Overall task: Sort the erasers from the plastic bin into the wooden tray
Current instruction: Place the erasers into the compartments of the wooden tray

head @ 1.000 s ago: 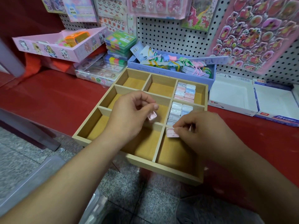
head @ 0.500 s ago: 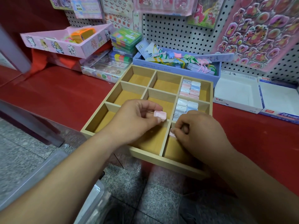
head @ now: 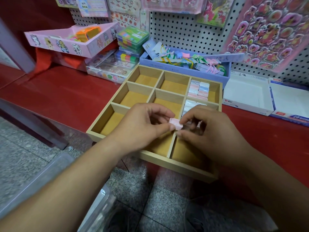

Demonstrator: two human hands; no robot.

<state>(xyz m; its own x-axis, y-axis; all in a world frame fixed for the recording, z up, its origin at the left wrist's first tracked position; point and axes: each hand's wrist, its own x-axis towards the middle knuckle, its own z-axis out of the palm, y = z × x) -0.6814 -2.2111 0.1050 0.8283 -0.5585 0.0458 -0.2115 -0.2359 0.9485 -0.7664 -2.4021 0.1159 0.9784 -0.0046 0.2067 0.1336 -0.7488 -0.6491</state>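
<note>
Left hand (head: 142,126) and its pink eraser (head: 175,123) are met by the right hand (head: 210,133)

The pink eraser is pinched between the thumb and the bent fingers of the left hand. It is held up over the wooden tray (head: 145,80), just above the wall between the middle row and the near row of boxes.

One second ago the two hands were kept apart. The left hand was waiting with this eraser, and the right hand was busy low down at the near right box. Now the right hand has been brought across. Its first finger is laid on the right end of the pink eraser, and its thumb is placed just under it. Its fingers are curled, but that spot is blurred. It cannot be told if the eraser is gripped by them yet, or if something else small is hidden under them.

A hand-over is probably being started, so that the eraser can be set down by the right hand. Neat rows of erasers (head: 198,89) are seen in only two boxes, both on the right side of the tray. The plastic bin (head: 55,171) is seen low on the left, and what is inside it cannot be made out. A big part of the sorting is likely still to be done
</note>
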